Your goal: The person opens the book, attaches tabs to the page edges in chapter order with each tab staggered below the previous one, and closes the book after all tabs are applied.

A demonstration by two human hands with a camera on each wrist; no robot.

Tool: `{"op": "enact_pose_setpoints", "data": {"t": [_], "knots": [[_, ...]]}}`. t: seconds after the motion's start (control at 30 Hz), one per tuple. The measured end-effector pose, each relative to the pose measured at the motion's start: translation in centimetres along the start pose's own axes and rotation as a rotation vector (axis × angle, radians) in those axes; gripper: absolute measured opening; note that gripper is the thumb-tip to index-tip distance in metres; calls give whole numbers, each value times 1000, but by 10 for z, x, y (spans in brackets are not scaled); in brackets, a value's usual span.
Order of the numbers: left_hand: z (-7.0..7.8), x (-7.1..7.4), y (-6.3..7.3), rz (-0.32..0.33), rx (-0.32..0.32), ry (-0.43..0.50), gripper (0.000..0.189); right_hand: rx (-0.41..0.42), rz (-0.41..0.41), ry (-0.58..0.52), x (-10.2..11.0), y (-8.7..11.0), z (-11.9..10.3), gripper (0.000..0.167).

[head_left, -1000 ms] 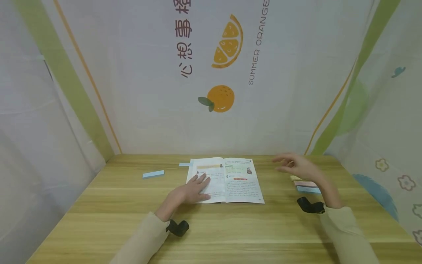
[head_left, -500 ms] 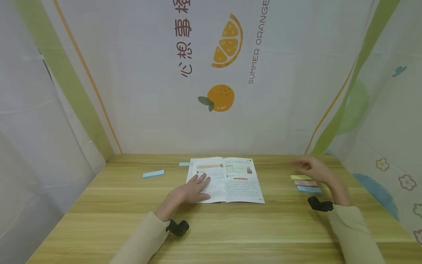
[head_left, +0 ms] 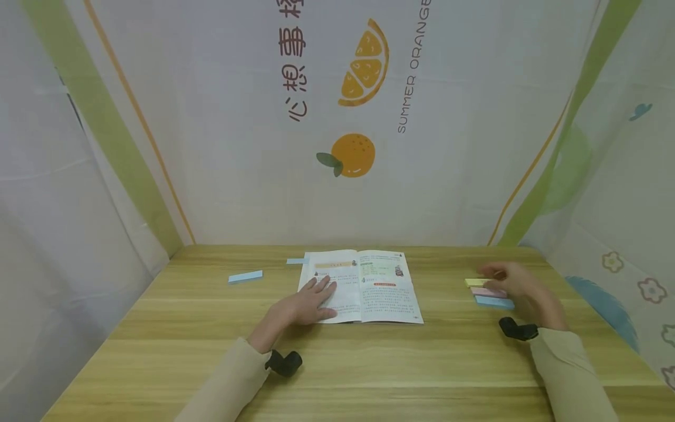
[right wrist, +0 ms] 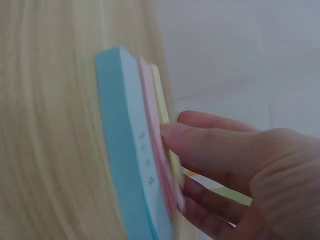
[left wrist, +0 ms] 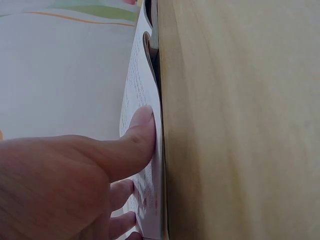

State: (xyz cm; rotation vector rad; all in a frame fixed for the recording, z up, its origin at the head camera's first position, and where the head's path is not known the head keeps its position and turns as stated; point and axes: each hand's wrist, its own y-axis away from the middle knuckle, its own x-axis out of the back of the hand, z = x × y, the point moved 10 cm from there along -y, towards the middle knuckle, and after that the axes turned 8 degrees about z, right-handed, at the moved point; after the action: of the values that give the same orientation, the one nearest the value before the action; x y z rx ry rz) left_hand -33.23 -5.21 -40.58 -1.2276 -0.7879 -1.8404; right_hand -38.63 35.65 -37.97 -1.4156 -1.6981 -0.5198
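My left hand [head_left: 303,306] rests on the left page of an open book [head_left: 390,299], its fingers spread. Up close in the left wrist view, the thumb [left wrist: 142,130] lies on the page by the lower edge. At the right, my right hand [head_left: 519,287] is over three sticky-note pads lying side by side: yellow [head_left: 476,282], pink [head_left: 487,292] and blue [head_left: 494,302]. In the right wrist view the thumb [right wrist: 185,140] overlaps the yellow and pink pads, while the forefinger [right wrist: 210,120] is just beyond the yellow one.
A blue sticky-note strip [head_left: 297,261] sticks out from the book's upper left edge. Farther left on the wooden table [head_left: 369,369] lies another blue pad [head_left: 245,276]. A printed curtain [head_left: 253,193] hangs behind the table's far edge.
The right hand has moved right and down, from beyond the book's right side to the sticky-note pads. My left hand and the book have stayed put.
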Motion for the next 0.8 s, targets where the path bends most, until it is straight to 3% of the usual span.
{"op": "enact_pose_setpoints", "data": {"t": [0.13, 0.3, 0.43, 0.6, 0.7, 0.8], "knots": [[1, 0, 0, -1, -2, -7, 68, -70, 2, -52, -1, 5, 10, 40], [3, 2, 1, 2, -9, -5, 68, -266, -17, -303, -10, 12, 25, 47], [3, 2, 1, 3, -10, -2, 68, -324, -21, -406, -15, 13, 28, 52], [1, 0, 1, -2, 2, 5, 68, -262, 2, -305, -12, 9, 26, 46], [0, -1, 1, -4, 9, 7, 68, -172, 41, -118, -4, 5, 23, 39], [-1, -2, 0, -5, 8, 7, 69, -112, 66, 3, 0, 3, 20, 34]]}}
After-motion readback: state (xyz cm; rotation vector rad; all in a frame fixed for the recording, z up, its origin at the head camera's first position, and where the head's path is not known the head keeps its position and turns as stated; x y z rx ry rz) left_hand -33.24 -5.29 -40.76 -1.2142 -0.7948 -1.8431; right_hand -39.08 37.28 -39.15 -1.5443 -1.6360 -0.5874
